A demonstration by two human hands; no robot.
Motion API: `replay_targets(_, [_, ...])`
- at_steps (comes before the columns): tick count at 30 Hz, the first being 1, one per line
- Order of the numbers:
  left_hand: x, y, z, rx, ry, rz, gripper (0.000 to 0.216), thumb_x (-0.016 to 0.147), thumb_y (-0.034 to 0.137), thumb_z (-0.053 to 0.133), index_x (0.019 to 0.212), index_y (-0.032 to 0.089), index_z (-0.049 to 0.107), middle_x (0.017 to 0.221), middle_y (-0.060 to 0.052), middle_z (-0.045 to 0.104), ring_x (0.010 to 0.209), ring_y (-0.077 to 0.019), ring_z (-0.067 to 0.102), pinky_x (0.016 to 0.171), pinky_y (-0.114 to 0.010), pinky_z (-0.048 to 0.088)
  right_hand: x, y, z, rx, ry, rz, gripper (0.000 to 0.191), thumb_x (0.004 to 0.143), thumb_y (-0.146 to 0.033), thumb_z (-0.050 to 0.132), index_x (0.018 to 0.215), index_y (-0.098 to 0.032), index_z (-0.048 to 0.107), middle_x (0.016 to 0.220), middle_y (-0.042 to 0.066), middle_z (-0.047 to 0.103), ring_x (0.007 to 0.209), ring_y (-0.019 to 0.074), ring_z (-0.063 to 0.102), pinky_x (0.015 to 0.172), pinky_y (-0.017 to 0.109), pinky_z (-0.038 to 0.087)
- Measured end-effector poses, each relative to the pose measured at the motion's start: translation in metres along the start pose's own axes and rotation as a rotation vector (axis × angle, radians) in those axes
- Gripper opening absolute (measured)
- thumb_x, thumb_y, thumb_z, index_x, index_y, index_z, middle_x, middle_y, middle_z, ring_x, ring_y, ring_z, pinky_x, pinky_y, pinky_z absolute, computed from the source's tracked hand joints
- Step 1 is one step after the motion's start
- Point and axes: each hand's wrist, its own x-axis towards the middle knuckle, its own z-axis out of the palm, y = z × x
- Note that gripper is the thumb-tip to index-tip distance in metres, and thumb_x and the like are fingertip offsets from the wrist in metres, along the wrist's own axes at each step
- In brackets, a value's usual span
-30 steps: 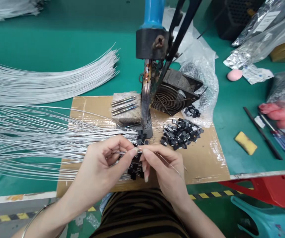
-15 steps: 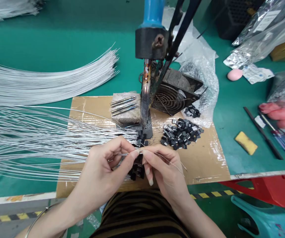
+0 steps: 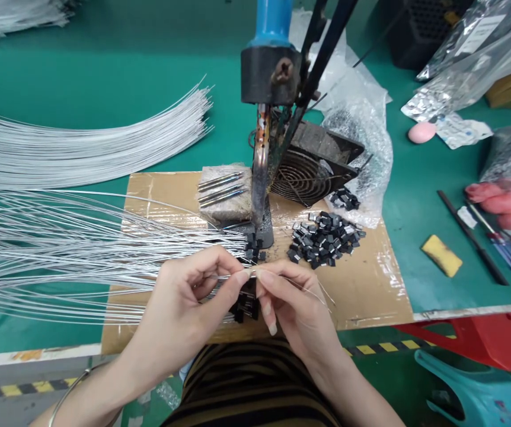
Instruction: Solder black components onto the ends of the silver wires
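My left hand (image 3: 188,302) pinches a thin wire between thumb and forefinger, above the cardboard sheet (image 3: 371,290). Close against it, the thumb and forefinger of my right hand (image 3: 302,308) are closed on the same spot of the wire. Thin loose wire ends (image 3: 309,291) stick out to the right past my right hand. Just behind and below the fingertips lie wires (image 3: 171,242) with small black connectors (image 3: 252,244) on their ends. What exactly sits between the fingertips is hidden.
A blue-handled hot tool (image 3: 259,178) on a black stand points down behind my hands. Near it are a block with metal rods (image 3: 224,204), a fan (image 3: 302,175) and a pile of black connectors (image 3: 324,240). More white wires (image 3: 104,151) lie at left, a yellow sponge (image 3: 442,255) at right.
Almost nothing differs. The fingers of my right hand have shifted very slightly; both hands keep their pinch on the wire.
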Motion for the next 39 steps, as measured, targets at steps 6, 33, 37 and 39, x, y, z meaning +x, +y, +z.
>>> replay_targets(6, [-0.001, 0.002, 0.003, 0.036, 0.052, 0.017, 0.02, 0.095, 0.032, 0.068, 0.081, 0.018, 0.072, 0.069, -0.002, 0.069, 0.06, -0.0126, 0.06, 0.053, -0.021, 0.046, -0.001, -0.002, 0.001, -0.004, 0.008, 0.009, 0.014, 0.082, -0.033, 0.087, 0.082, -0.019, 0.084, 0.064, -0.001, 0.067, 0.041, 0.0054, 0.053, 0.037, 0.014, 0.048])
replay_targets(33, [-0.009, -0.013, 0.019, 0.103, 0.174, 0.107, 0.016, 0.099, 0.027, 0.065, 0.087, 0.019, 0.07, 0.068, 0.001, 0.064, 0.055, -0.0094, 0.051, 0.05, -0.021, 0.038, -0.002, 0.004, 0.003, 0.06, 0.06, -0.022, 0.014, 0.083, -0.031, 0.086, 0.077, -0.019, 0.083, 0.06, -0.003, 0.068, 0.039, 0.0032, 0.054, 0.039, 0.011, 0.048])
replay_targets(37, [-0.008, -0.015, 0.021, 0.086, 0.201, 0.119, 0.016, 0.098, 0.027, 0.066, 0.086, 0.019, 0.071, 0.069, 0.0, 0.067, 0.057, -0.0098, 0.057, 0.052, -0.02, 0.042, -0.003, 0.006, 0.003, 0.073, 0.064, -0.028, 0.013, 0.085, -0.031, 0.084, 0.081, -0.019, 0.084, 0.062, -0.003, 0.069, 0.04, 0.0034, 0.056, 0.04, 0.011, 0.048])
replay_targets(39, [-0.008, -0.015, 0.022, 0.071, 0.211, 0.118, 0.015, 0.098, 0.028, 0.066, 0.086, 0.019, 0.071, 0.07, 0.0, 0.068, 0.058, -0.0099, 0.057, 0.052, -0.02, 0.043, -0.003, 0.006, 0.003, 0.079, 0.063, -0.034, 0.013, 0.086, -0.031, 0.084, 0.081, -0.019, 0.084, 0.062, -0.003, 0.069, 0.039, 0.0037, 0.057, 0.04, 0.011, 0.048])
